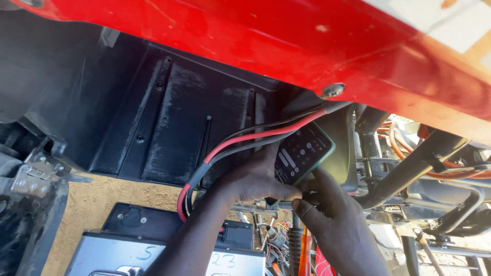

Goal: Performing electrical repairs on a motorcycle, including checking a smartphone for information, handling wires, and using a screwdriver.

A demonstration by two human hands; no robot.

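the small dark control box (302, 153) with a teal edge sits tilted under the red body panel (286, 46), its long axis running from lower left up to upper right, just below the red and black cable bundle (240, 140). the left hand (250, 179) wraps its lower left end, fingers closed on it from the cable side. the right hand (332, 214) comes from below right, fingers pinched at the box's bottom corner; both touch it, the left holding more. a grey battery case (117, 253) lies below on sandy ground.
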